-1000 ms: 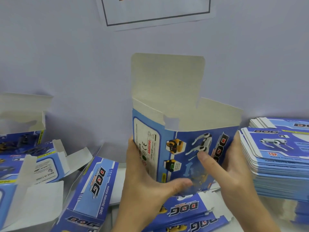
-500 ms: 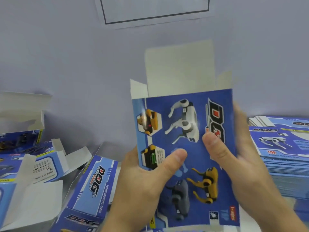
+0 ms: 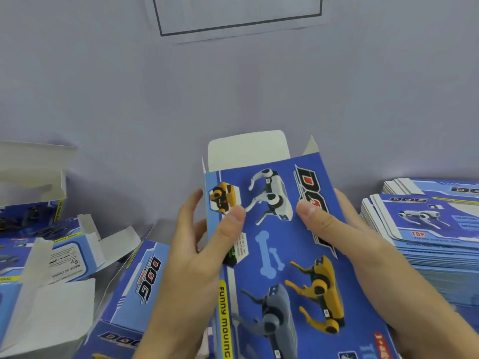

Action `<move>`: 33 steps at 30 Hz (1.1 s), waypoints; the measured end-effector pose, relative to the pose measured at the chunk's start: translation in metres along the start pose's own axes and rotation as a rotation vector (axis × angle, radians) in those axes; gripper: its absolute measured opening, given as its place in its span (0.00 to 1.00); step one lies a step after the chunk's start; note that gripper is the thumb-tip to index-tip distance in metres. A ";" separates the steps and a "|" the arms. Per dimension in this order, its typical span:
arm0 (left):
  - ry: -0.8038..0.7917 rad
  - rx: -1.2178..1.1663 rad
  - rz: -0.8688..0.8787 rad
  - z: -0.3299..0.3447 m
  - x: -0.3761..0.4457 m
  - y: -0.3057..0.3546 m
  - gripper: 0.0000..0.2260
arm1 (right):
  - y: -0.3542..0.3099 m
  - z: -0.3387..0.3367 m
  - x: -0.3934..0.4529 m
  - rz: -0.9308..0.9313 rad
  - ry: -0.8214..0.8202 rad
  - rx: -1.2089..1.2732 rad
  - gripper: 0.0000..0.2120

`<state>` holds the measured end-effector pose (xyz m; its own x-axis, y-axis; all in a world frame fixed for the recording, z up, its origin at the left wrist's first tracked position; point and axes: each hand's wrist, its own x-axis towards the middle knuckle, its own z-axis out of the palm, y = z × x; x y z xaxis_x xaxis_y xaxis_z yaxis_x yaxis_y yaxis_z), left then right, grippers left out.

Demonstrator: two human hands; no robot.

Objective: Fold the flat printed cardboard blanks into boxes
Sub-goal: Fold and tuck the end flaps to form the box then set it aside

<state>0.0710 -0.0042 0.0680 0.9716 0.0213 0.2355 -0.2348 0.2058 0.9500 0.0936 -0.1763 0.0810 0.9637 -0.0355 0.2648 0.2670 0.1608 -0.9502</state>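
Even soft light, slight blur, wide-angle distortion

Both hands (image 3: 191, 257) are bare, forearms unsleeved, with short trimmed nails.

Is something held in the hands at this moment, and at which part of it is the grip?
Both hands hold the blue printed cardboard box. The left hand grips its left edge, the right hand its right edge, both thumbs pressing the front panel.
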 end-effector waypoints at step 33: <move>-0.028 0.049 -0.248 -0.017 0.025 -0.065 0.20 | 0.062 -0.009 -0.009 0.372 -0.089 0.016 0.22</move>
<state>0.1107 -0.0006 0.0084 0.9987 -0.0511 -0.0006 0.0084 0.1533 0.9881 0.1014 -0.1745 0.0183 0.9899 0.1139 -0.0839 -0.1019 0.1622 -0.9815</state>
